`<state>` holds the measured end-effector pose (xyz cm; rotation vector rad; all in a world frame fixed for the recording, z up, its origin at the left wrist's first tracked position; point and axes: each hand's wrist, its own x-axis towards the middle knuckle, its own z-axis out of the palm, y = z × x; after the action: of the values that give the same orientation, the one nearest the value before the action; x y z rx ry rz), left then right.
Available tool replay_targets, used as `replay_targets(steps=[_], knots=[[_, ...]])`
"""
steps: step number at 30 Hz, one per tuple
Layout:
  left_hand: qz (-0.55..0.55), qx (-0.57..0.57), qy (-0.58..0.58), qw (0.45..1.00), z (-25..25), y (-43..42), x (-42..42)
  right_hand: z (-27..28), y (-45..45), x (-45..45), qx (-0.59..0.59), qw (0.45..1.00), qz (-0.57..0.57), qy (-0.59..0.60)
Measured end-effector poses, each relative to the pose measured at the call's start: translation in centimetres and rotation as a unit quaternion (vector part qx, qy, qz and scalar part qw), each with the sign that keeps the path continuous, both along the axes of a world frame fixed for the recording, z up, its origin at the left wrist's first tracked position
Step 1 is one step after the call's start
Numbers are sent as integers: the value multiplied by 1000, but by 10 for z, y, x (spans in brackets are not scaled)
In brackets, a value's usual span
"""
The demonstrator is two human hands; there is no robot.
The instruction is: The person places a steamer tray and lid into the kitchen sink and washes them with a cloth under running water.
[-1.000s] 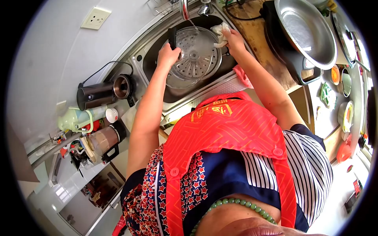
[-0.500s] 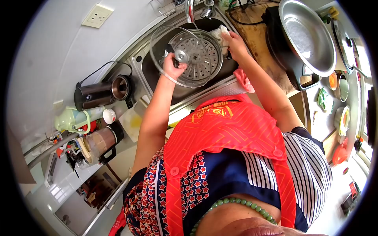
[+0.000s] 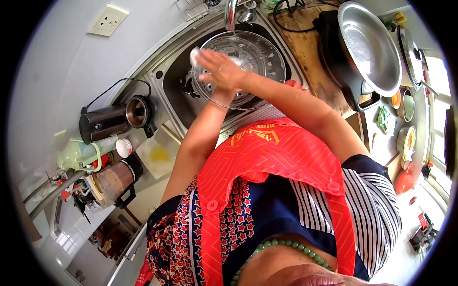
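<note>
Over the sink (image 3: pixel 176 95) a clear glass lid (image 3: pixel 274 55) is held tilted under the faucet (image 3: pixel 231 16). My right hand (image 3: pixel 222 69) lies across the lid's left part, fingers outstretched, with a white cloth (image 3: pixel 194 56) at its fingertips. Beneath my right wrist, my left hand (image 3: pixel 224 93) reaches to the lid's lower edge; its fingers are hidden behind my right hand and the lid. Wet streaks and drops show on the glass. Through it a round metal steamer tray with holes (image 3: pixel 245 59) is partly visible in the sink.
Right of the sink, a metal pan (image 3: pixel 369 47) rests on a black appliance (image 3: pixel 334 62) beside a wooden board (image 3: pixel 296 43). A dark kettle (image 3: pixel 102 125), a green thermos (image 3: pixel 71 155) and a blender jug (image 3: pixel 117 181) stand at the left. A pink cloth (image 3: pixel 295 84) lies on the sink edge.
The lid has moved right and now sits more squarely over the sink. My right hand has crossed leftward over my left arm with the white cloth, from the sink's right side onto the lid.
</note>
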<state>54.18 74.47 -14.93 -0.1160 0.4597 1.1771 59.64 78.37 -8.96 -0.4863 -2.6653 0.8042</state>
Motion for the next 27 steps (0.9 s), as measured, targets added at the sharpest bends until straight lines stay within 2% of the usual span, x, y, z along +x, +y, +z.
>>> replay_targets(steps=[3,6,8,11,12,13,14,15,16,18,20,21,24,25,27], knots=[[6,-13,20,1000,0,3,0,29,-26,28,-49,986,160,-11],[19,-27,44,998,-3,2,-3,31,-21,24,-12,986,160,-36],[29,-37,68,997,-2,3,-2,12,-2,-1,72,996,56,2],[44,-45,80,995,8,2,7,2,38,-13,120,991,-37,-38],[1,19,0,1000,1,0,1,-5,48,-11,138,987,-70,-53],[23,-28,35,999,4,2,1,-9,58,-5,134,981,-111,-83],[31,-15,34,999,-3,3,-5,-14,70,5,110,976,-139,-124],[39,-4,32,999,-20,-1,-15,-22,78,19,108,972,-146,-147],[47,5,30,998,-30,-5,-24,-29,80,37,100,977,-158,-102],[91,-58,74,991,-22,-6,-32,-46,67,66,123,976,-150,-104],[118,-93,112,982,-24,-6,-36,-36,45,79,82,982,-104,-132],[115,-114,132,978,-15,-4,-32,-40,45,77,74,983,-116,-122],[53,-86,83,991,-12,1,-22,-33,61,46,90,983,-162,-20],[52,-97,115,987,-6,5,-14,-45,66,29,110,979,-170,21],[46,-31,82,995,3,6,-8,-22,57,6,67,991,-115,3]])
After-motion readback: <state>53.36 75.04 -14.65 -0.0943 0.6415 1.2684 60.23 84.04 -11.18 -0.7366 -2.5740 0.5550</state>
